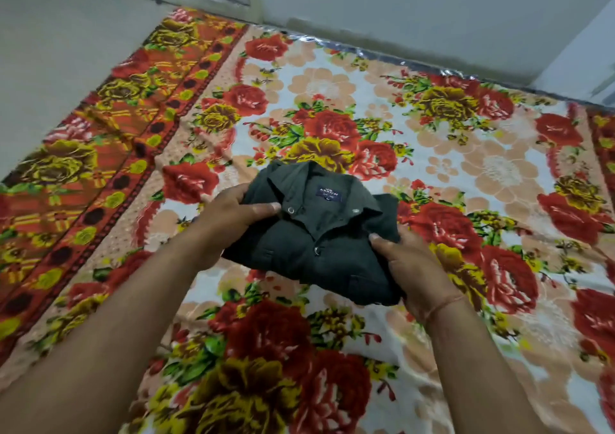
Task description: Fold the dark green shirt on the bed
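The dark green shirt (319, 237) is a compact folded bundle in the middle of the bed, collar and blue neck label facing up, buttons showing down its front. My left hand (229, 217) grips its left side, thumb lying across the top near the collar button. My right hand (412, 267) holds the right side, thumb on top and fingers tucked under the fold. Whether the bundle rests on the bed or is slightly raised is unclear.
The bed carries a bright floral blanket (449, 154) with red and yellow roses and an orange patterned border (109, 140) at the left. Pale walls (399, 7) close in behind and to the left. A shiny mattress edge (416, 59) runs along the back.
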